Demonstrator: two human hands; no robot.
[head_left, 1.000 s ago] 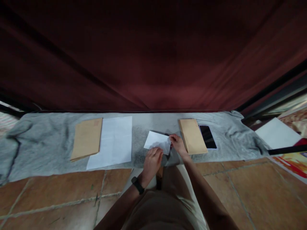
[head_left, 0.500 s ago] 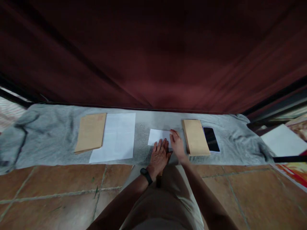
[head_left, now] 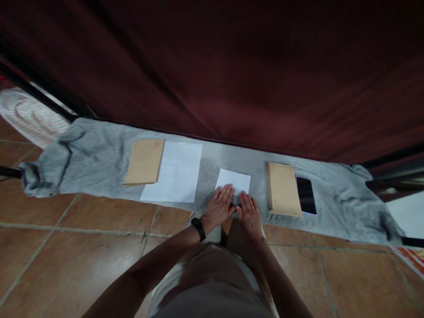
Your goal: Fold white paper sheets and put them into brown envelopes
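A small white piece of paper (head_left: pixel 233 179), apparently folded, lies flat on the grey cloth in front of me. My left hand (head_left: pixel 219 206) rests with fingers stretched out over its near left edge; a dark band is on that wrist. Beside it, my right hand (head_left: pixel 249 216) lies flat, its fingertips on the near right edge of the paper. The two thumbs come close together. To the left are larger white sheets (head_left: pixel 180 172), partly covered by a stack of brown envelopes (head_left: pixel 145 161). Another brown envelope stack (head_left: pixel 284 189) lies to the right of my right hand.
A dark-screened phone (head_left: pixel 306 195) lies right of the right stack. The grey cloth (head_left: pixel 99 154) covers a long narrow surface, with a dark red curtain (head_left: pixel 212 79) behind. Dark metal bars stand at both ends. Tiled floor (head_left: pixel 99 251) shows below.
My right hand has moved from the paper's right edge to its near edge and now lies flat beside my left. The camera view has tilted and shifted.
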